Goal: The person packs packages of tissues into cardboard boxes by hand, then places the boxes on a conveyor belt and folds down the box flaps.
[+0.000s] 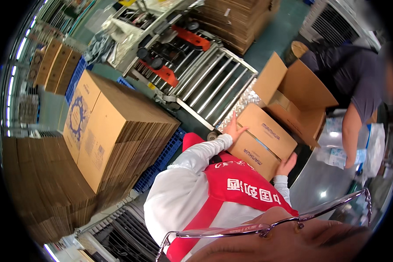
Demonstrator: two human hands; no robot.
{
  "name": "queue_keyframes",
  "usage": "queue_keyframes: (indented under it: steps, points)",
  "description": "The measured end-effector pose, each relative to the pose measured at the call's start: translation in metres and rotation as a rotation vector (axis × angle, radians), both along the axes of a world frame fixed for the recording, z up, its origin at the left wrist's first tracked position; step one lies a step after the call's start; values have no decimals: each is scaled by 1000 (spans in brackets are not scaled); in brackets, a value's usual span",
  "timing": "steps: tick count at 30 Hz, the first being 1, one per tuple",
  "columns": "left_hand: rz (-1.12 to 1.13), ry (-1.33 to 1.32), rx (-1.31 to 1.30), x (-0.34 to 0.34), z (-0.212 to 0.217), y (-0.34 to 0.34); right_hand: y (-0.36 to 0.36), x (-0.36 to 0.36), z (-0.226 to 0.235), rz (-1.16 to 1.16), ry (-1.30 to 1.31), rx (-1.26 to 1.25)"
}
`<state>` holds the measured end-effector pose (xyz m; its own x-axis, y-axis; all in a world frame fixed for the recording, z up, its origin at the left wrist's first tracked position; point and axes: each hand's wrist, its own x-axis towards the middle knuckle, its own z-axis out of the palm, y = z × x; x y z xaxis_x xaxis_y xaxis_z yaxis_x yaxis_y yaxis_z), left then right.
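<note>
A brown cardboard box (pixel 263 139) sits in front of my body, its two top flaps folded down and a narrow seam between them. My left hand (pixel 235 129) grips its left end, thumb and fingers spread along the edge. At the opposite end my right hand (pixel 287 163) presses against the side, fingers pointing up along the cardboard. The box is held between the two hands; its underside is hidden. Just beyond it stands a second cardboard box (pixel 299 94) with its flaps raised.
A roller conveyor (pixel 214 83) with orange parts (pixel 163 75) lies ahead. Tall stacks of flattened cartons (pixel 131 113) stand on a blue pallet (pixel 161 159) to the left. At right, a co-worker (pixel 358 74) reaches down over a metal table (pixel 312 185) near clear plastic-wrapped packs (pixel 336 156).
</note>
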<state>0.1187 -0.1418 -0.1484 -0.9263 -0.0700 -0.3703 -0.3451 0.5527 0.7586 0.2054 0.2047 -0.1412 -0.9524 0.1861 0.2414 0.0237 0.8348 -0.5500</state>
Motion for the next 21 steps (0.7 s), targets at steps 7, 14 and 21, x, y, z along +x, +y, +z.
queue_keyframes:
  steps: [7,14,21]
  points:
    - [-147,112,9,-68,-5,-85,-79,23,-94,-478,-308,-883]
    - [-388,655,-660,-191,7,-247,-320,-157,-150,-167,-399,-819]
    - [-111,573,-696,-250,-1,-323,-443,-378,-135,9,-425,-555]
